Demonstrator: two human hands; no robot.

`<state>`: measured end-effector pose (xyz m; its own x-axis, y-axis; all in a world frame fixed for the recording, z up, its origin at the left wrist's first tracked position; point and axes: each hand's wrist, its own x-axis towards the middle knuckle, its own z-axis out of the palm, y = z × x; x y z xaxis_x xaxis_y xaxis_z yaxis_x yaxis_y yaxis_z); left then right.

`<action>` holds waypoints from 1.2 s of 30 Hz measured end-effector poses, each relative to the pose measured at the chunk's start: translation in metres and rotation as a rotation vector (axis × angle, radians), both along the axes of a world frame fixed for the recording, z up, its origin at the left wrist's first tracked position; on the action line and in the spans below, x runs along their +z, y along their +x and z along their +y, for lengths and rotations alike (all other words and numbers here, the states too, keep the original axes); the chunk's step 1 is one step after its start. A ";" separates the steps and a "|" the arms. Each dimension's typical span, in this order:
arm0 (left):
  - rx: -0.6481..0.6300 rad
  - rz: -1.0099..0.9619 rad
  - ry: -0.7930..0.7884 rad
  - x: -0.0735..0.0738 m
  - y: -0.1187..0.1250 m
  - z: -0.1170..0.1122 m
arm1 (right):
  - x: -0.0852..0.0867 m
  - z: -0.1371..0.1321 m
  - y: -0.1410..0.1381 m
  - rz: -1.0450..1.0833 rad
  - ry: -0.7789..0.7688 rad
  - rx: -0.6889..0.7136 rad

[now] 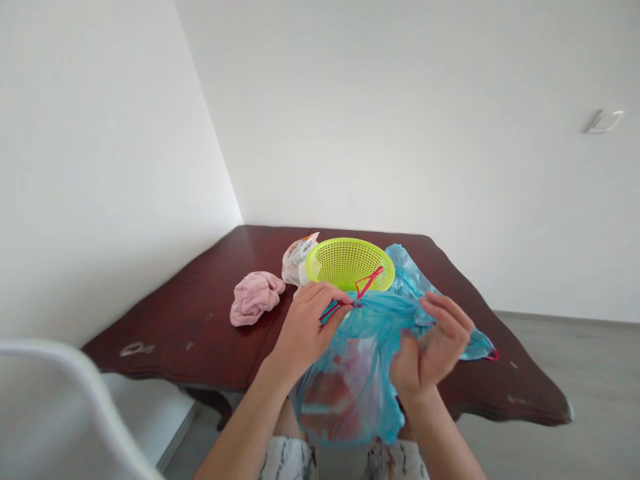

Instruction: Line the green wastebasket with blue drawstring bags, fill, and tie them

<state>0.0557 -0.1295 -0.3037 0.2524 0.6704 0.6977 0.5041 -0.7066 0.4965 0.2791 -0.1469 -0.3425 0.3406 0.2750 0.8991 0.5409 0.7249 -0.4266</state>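
nearest, at the lower left, a pale curved rail (103,410) juts in, blurred; the person's legs, in patterned clothing (290,459), are tucked at the table's near edge. above them hangs a blue plastic bag (345,393), its body dropping past that edge and its upper part gathered between the two hands.

the left hand (311,320) has thumb and fingertips closed in a pinch on a red drawstring (369,283) at the bag's mouth, probably to keep the cord and rim steady. the right hand (434,347) has its fingers bent and its thumb a little apart, against the gathered plastic; whether it grips any of it, one cannot tell. the hands seem spread so the mouth stays taut between them.

the bag is thin, crinkled and see-through, with pinkish and whitish patches showing through it; whether these lie inside or behind is unclear. more blue plastic (413,273) lies on the table to the right, perhaps the same bag.

beyond, a lime-green perforated basket (330,263) sits on the dark red table (200,307), a loop of cord in front of it. to its left are a crumpled pink cloth (255,298) and, just beside the basket, a white bag (295,260). behind rises a white wall (375,133) with a switch (605,121).
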 end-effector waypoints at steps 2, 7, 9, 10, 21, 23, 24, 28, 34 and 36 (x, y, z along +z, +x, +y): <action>-0.009 0.000 0.047 0.001 0.001 -0.004 | 0.007 -0.014 -0.005 -0.191 -0.004 -0.024; -0.029 -0.016 0.089 -0.003 0.003 -0.013 | 0.017 -0.022 -0.016 -0.366 -0.229 0.021; -0.023 -0.047 0.016 -0.009 0.003 -0.016 | 0.010 -0.020 -0.015 -0.329 -0.206 0.044; -0.018 -0.081 -0.027 -0.013 0.003 -0.017 | 0.006 -0.019 -0.014 -0.317 -0.185 0.054; -0.034 -0.669 -0.251 -0.023 0.013 -0.014 | -0.027 -0.028 -0.012 -0.197 -0.066 0.069; 0.019 -0.782 -0.196 -0.024 0.010 -0.010 | -0.033 -0.027 -0.009 -0.169 -0.020 0.060; 0.046 -0.845 -0.168 -0.026 0.006 -0.007 | -0.037 -0.027 -0.007 -0.159 -0.007 0.053; 0.041 -1.158 -0.161 -0.036 -0.017 0.008 | -0.051 -0.027 -0.001 -0.104 -0.018 0.038; -0.041 -1.386 -0.369 -0.047 -0.045 0.023 | -0.064 -0.024 -0.002 -0.024 -0.059 0.085; -0.093 -1.333 -0.479 -0.043 -0.044 0.018 | -0.063 -0.024 -0.005 -0.019 -0.096 0.121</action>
